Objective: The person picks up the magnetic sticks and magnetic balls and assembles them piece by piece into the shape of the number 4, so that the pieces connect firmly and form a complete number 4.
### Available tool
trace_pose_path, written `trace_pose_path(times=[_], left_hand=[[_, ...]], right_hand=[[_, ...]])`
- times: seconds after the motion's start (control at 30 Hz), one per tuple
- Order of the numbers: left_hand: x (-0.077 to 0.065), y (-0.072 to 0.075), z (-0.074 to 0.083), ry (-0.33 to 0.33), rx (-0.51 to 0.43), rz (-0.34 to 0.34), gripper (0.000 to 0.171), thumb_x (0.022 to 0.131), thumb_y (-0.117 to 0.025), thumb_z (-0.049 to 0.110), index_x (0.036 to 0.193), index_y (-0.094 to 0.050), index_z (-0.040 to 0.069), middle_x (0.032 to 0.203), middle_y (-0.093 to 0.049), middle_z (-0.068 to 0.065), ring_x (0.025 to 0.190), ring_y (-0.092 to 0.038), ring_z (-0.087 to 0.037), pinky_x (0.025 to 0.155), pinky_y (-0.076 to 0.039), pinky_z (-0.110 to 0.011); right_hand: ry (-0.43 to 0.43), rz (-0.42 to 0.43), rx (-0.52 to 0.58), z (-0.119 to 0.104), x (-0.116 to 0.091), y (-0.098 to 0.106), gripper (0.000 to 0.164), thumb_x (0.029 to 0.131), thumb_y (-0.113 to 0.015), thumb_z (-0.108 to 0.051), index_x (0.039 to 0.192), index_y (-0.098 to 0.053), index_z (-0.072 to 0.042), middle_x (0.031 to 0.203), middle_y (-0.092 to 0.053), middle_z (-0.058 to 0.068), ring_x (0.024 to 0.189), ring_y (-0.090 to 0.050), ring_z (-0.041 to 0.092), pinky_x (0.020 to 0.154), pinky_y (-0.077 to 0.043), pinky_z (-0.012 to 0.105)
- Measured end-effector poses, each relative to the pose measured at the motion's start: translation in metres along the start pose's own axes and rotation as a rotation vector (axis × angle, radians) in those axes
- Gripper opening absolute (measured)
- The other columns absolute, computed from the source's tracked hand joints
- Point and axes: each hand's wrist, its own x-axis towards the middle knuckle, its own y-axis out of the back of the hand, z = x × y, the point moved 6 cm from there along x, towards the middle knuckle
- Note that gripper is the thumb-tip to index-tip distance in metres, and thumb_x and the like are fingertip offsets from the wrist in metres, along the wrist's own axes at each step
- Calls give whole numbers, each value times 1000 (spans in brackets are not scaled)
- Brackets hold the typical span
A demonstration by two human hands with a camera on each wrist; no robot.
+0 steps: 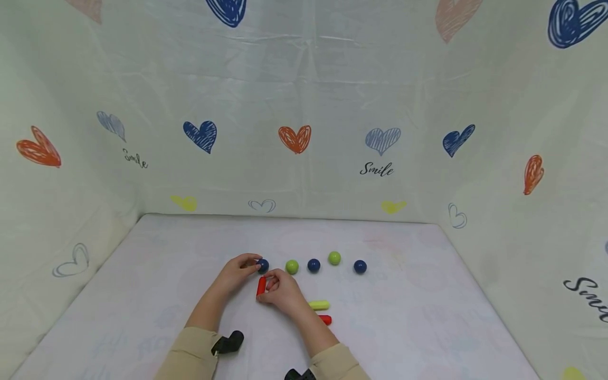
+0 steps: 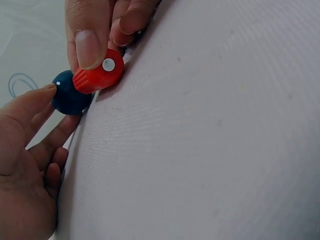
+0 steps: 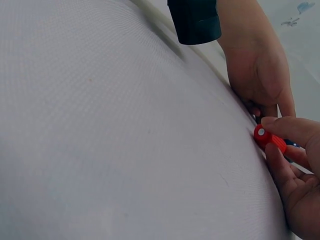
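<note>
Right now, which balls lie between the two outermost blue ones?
In the head view, between the leftmost blue ball and the rightmost blue ball lie a green ball, the middle blue ball and another green ball.

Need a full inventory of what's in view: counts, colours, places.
table: 1, white, under the work
blue balls: 3, dark blue, at the row's left end, middle, right end
green balls: 2, light green, between the blue ones
yellow-green stick: 1, yellow-green, lying nearer than the row, partly hidden
red sticks: 2, red, one held by the leftmost ball, one lying below the yellow-green stick
backdrop: 1, off-white, heart and "Smile" prints, behind and beside the table
wrist devices: 2, black, at the cuffs
sleeves: 2, tan, foreground
left hand: 1, bare, pinching the leftmost ball
right hand: 1, bare, pinching a red stick
</note>
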Motion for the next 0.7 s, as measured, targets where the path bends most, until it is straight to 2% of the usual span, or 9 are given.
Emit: trace_pose_path(times=[0.4,0.7], left_hand=[[-1,-2,-2,-33,-14,-24,27,93,-66,14,117,-65,3,111,-66,-15,105,-58,-33,92,-45,-52],[-2,-3,-1,-28,-21,-39,27,94,-65,14,118,-65,3,116,-65,-16,112,-56,-36,98,-43,-53]], right_hand=[[9,13,13,0,0,-1,43,74,-84,-7,110,-60,-6,79,-53,-1,66,-50,11,59,-44,21],[26,12,13,-1,-1,0,46,73,-84,-5,111,-59,-5,77,-53,-2,65,-50,10,58,-44,21]])
